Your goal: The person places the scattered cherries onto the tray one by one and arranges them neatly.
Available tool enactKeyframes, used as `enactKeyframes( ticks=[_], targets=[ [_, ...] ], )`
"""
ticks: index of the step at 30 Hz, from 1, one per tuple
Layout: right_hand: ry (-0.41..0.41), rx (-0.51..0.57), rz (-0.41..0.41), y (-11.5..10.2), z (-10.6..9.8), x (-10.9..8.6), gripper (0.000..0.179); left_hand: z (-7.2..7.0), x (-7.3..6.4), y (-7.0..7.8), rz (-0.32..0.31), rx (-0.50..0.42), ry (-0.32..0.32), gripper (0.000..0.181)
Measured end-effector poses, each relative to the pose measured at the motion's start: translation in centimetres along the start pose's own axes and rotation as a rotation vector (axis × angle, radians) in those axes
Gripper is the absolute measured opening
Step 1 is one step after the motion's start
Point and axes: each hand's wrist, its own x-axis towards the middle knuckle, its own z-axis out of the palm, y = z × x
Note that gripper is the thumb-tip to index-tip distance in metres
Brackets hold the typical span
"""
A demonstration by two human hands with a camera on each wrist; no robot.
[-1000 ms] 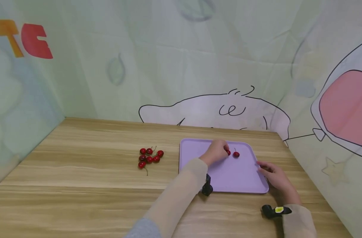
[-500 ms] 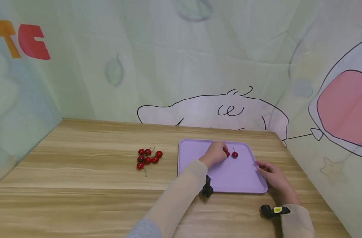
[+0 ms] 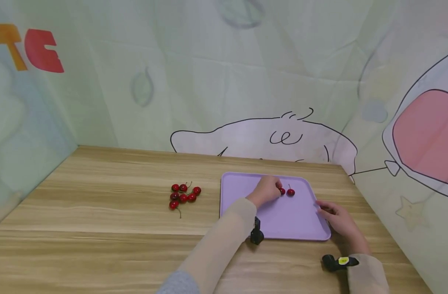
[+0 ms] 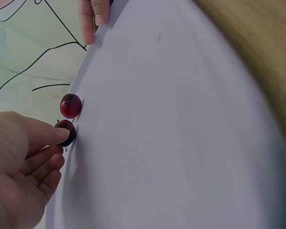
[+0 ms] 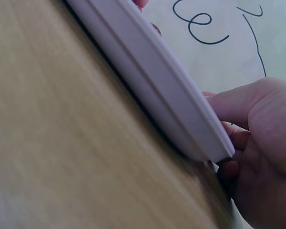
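- The left hand (image 3: 265, 190) reaches over the lilac tray (image 3: 290, 220), its thumb and fingers closed in a pinch on a stemmed red cherry (image 4: 69, 139).
- That pinched cherry is low over the tray's far right part; whether it bears on the surface cannot be told.
- Just to its right, toward the tray's far right corner, sits a second cherry (image 3: 291, 192), its stem pointing toward the table's far edge. This side-by-side placing seems the relation that matters most: the two cherries run along the far edge like a row.
- The right hand (image 3: 339, 222) grips the rim at the tray's right edge, thumb and fingers on either side of it.
- The tray's long axis runs roughly along the far edge of the table (image 3: 99, 245), nearer the table's right edge than its left.
- Beyond the tray's left edge, well apart from it, a loose cluster of cherries (image 3: 183, 198) lies on the table. From the left hand it is to the left, and that hand is the nearer one.
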Motion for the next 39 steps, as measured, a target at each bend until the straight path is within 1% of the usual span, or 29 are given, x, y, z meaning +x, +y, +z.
enactKeyframes(
  ticks=[9,15,19,21,25,30,32,34,36,39],
  targets=[
    [-0.01,0.006,0.004,-0.2,0.1,0.0,0.042,-0.2,-0.2,-0.1,0.0,-0.012,0.0,0.016],
    [-0.011,0.009,0.002,-0.2,0.3,0.2,0.042,-0.4,-0.4,-0.2,-0.016,-0.021,0.0,0.017],
    [-0.013,0.012,0.012,-0.1,0.2,0.2,0.044,-0.8,-0.5,0.3,-0.022,-0.002,-0.005,0.021],
    [-0.013,0.011,0.017,0.0,0.2,0.2,0.044,-1.2,-0.6,0.7,-0.02,0.004,-0.007,0.024],
    [-0.014,0.016,0.02,0.1,0.1,0.1,0.043,-2.6,-0.6,1.8,0.004,0.026,-0.007,0.029],
    [-0.021,0.015,0.03,0.2,-0.1,0.1,0.045,-4.8,-0.9,2.9,0.051,0.035,-0.006,0.032],
    [-0.022,0.02,0.038,0.2,-0.1,0.0,0.045,-5.9,-1.1,3.3,0.073,0.015,-0.003,0.032],
    [-0.021,0.018,0.043,0.2,-0.1,0.0,0.045,-6.9,-1.3,3.5,0.099,0.018,0.008,0.032],
    [-0.018,0.013,0.04,0.2,-0.2,0.0,0.045,-8.1,-1.7,3.8,0.127,0.029,0.021,0.031],
    [-0.012,0.005,0.029,0.2,-0.1,0.1,0.045,-9.9,-2.3,4.2,0.147,0.059,0.042,0.029]
  ],
)
